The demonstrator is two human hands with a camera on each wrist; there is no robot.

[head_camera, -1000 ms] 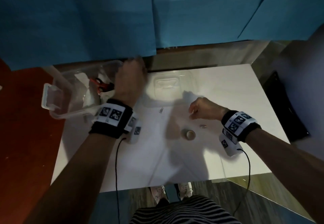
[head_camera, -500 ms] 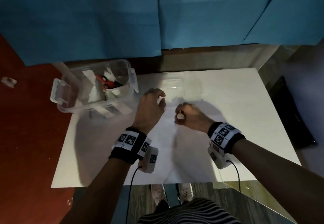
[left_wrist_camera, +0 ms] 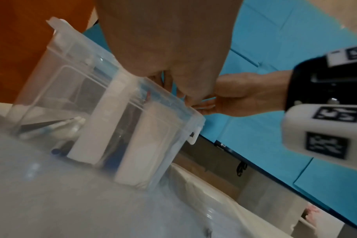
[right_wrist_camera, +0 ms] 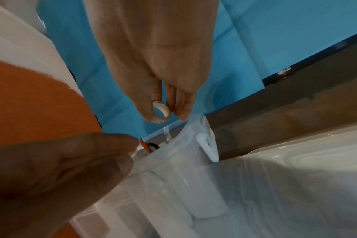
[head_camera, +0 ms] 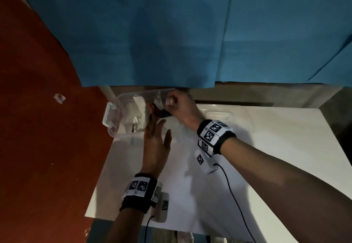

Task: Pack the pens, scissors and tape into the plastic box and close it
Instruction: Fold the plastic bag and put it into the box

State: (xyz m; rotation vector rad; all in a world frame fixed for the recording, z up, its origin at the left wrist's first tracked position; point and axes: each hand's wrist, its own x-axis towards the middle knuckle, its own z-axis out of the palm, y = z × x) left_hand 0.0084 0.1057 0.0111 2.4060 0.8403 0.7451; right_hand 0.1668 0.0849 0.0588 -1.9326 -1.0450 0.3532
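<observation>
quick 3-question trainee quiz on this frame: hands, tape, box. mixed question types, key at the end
1. True or false: the lid is already on the plastic box.
2. Which hand pinches the tape roll? A) left B) right
3. Fill in: the scissors with orange handles lie ___ the box.

Key:
1. False; the lid lies on the table.
2. B; the right hand holds it over the box; the left hand is at the near wall.
3. inside

We could not make out the pens (left_wrist_camera: 57, 127), blurred behind the clear wall of the plastic box (head_camera: 123, 113). The left hand (head_camera: 155, 143) hid most of the scissors (head_camera: 159, 111), and its fingertips were lost past the box rim.
</observation>
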